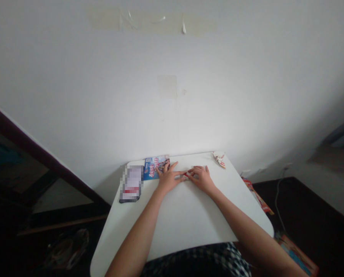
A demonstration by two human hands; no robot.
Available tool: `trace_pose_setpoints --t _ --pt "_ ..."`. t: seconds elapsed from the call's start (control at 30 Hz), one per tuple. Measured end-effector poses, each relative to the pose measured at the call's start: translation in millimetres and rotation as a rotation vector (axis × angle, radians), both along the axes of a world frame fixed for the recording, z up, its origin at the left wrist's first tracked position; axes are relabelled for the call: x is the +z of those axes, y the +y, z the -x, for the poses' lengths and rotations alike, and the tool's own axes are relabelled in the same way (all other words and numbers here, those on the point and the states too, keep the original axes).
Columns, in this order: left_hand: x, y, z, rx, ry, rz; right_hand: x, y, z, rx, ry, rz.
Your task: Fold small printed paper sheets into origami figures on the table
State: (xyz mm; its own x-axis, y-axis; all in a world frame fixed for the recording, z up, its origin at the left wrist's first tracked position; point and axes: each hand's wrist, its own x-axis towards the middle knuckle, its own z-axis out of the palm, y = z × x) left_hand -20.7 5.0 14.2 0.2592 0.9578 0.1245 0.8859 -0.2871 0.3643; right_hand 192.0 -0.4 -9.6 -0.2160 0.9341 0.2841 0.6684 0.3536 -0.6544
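Observation:
Both hands meet above the white table (189,219), around a small red piece (185,174) whose kind is too small to make out. My left hand (168,180) pinches its left side between thumb and forefinger, while the other fingers spread over the edge of a blue printed leaflet (151,173). From the right, my right hand (201,179) grips the same piece with its fingertips, the fingers bent. Part of the piece is hidden behind the fingers.
A phone-like device (132,181), pixelated, lies at the table's left. Crumpled paper (219,158) rests at the back right corner. The white wall (189,127) stands right behind the table. Colourful flat packages (257,196) lie beyond the right edge, near a cable (277,200).

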Motion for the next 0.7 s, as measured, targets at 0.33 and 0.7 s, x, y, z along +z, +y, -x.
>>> trace_pose_setpoints --t 0.33,0.7 --pt "0.9 -3.6 -1.5 -0.001 -0.072 -0.070 -2.0 0.2 -0.1 -0.001 -0.018 -0.005" --pt "-2.3 1.2 -2.5 0.019 -0.109 -0.050 -0.7 -2.0 1.9 -0.008 -0.028 -0.035"
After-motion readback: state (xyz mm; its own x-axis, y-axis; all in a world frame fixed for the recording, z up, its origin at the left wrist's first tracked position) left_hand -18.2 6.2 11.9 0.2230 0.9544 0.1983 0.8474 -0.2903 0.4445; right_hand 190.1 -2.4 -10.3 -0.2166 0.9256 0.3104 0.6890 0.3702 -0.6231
